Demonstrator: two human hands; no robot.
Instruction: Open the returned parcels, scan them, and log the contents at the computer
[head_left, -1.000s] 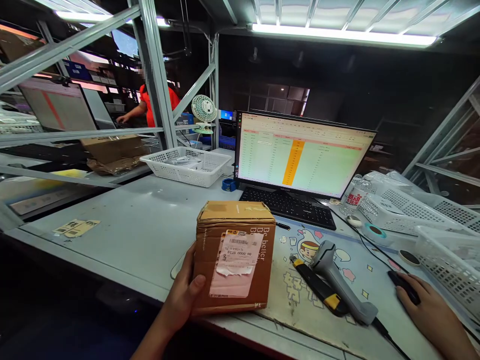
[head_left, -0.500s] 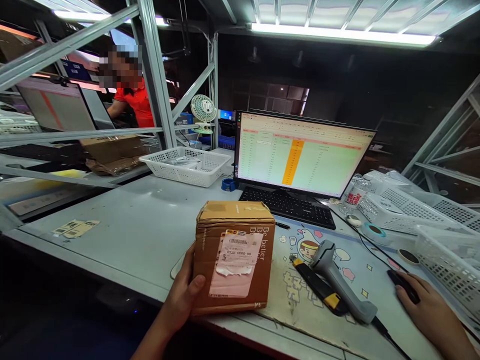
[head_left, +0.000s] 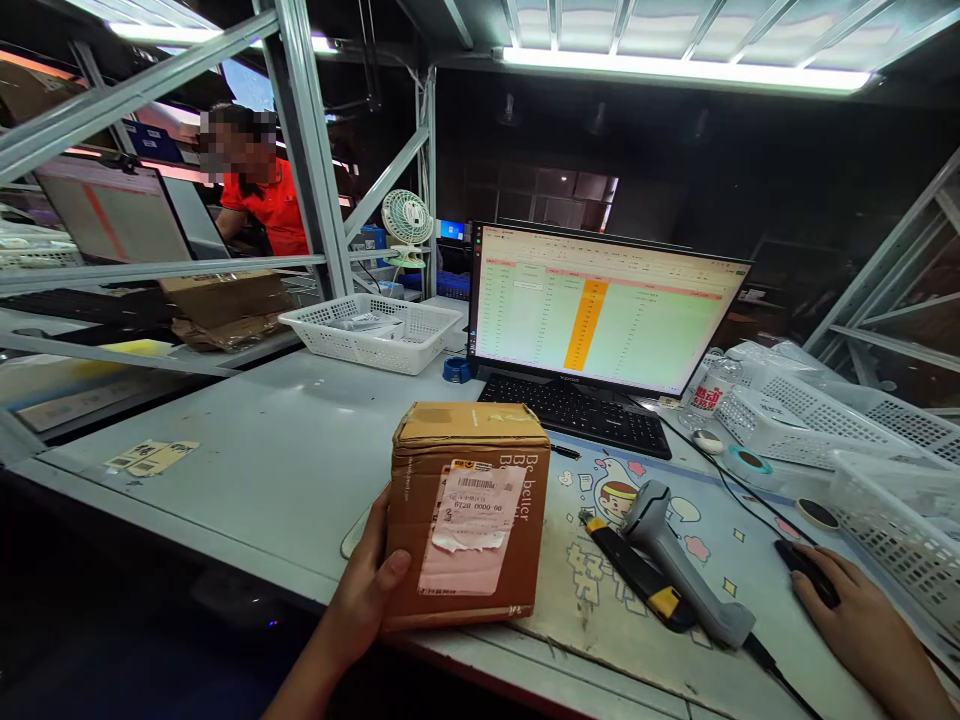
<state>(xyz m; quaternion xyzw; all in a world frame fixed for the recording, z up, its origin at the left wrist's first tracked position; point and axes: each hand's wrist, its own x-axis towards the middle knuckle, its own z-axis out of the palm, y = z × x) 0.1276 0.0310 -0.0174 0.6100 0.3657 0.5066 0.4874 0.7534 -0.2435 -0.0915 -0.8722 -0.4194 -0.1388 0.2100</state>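
My left hand [head_left: 371, 570] grips the left side of a brown cardboard box [head_left: 517, 560], thumb on the front face and the other fingers hidden behind. The box is tilted back at the desk's front edge. A torn white shipping label [head_left: 480, 530] with a barcode faces me. At the right, my right hand [head_left: 847, 600] rests around a black computer mouse [head_left: 806, 572] on the desk mat. Between the hands lie a yellow-and-black utility knife [head_left: 637, 570] and a grey barcode scanner [head_left: 686, 565], side by side with the scanner's cable running toward me.
A monitor [head_left: 607, 310] showing a spreadsheet stands behind a black keyboard [head_left: 577, 415]. White plastic baskets [head_left: 375, 345] stand at the back left and along the right [head_left: 900, 520]. Beyond the metal rack [head_left: 307, 150] at left is a person in a red shirt [head_left: 277, 215].
My hands, the box and the mouse stay where they were. The person in red behind the rack has shifted slightly, head lower than before.
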